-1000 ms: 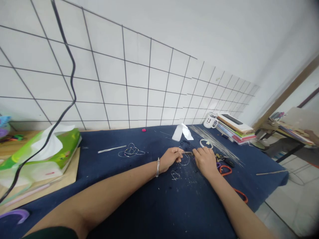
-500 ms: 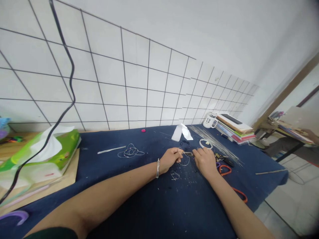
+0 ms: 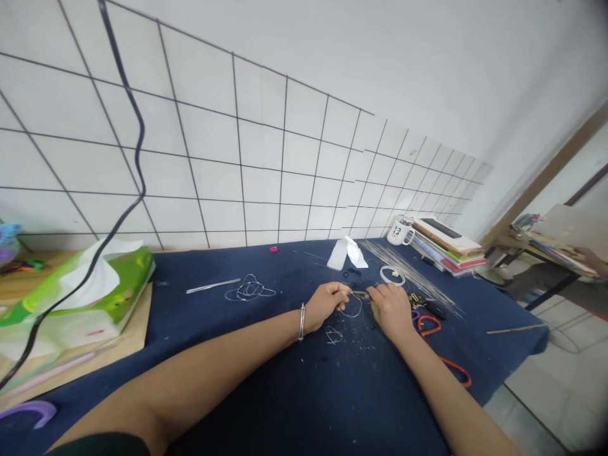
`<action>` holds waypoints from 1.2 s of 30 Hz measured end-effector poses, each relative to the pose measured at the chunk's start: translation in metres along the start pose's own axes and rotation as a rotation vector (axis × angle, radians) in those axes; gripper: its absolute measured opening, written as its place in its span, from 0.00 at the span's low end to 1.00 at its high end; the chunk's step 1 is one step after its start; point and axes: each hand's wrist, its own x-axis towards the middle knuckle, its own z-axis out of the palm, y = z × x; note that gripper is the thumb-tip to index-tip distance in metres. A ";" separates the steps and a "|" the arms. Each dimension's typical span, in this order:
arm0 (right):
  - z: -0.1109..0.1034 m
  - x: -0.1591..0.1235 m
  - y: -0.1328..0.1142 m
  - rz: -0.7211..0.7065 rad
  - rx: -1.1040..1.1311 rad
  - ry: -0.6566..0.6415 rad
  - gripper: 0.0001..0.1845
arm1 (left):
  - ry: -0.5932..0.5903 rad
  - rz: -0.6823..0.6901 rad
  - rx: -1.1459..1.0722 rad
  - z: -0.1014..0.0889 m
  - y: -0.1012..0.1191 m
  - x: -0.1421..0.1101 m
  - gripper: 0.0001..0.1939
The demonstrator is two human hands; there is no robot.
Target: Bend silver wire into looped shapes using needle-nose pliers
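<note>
My left hand (image 3: 327,304) pinches a thin wire (image 3: 354,314) that bends into a loop below the fingertips. Facing it, my right hand (image 3: 390,308) is closed around small pliers (image 3: 361,295), whose metal jaws point left and meet the wire close to my left fingertips. The plier handles are hidden in my right palm. A small coil of thin wire (image 3: 334,335) lies on the dark blue cloth (image 3: 285,392) just below my hands. Farther left is a larger tangled wire coil (image 3: 250,289), beside several straight silvery strips (image 3: 213,286).
Right of my right hand lie orange-handled scissors (image 3: 429,325) and another orange handle (image 3: 458,372). Behind are a white ring (image 3: 392,275), a bundle of long wires (image 3: 413,272), white paper (image 3: 355,253), a mug (image 3: 399,232) and stacked books (image 3: 449,244). A tissue pack (image 3: 114,304) sits left.
Both hands stay nearly in place. The plier jaws at the wire show slightly more between my hands, and the view has shifted very little.
</note>
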 end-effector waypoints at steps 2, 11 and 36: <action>-0.001 0.000 0.000 0.004 -0.002 -0.005 0.11 | 0.006 0.006 0.000 0.000 0.001 0.000 0.07; -0.004 0.001 -0.002 0.007 -0.009 -0.020 0.10 | 0.032 -0.001 0.002 0.002 0.002 -0.003 0.07; -0.005 -0.002 0.000 0.017 0.011 -0.041 0.13 | 0.067 0.064 0.084 0.005 0.000 -0.004 0.08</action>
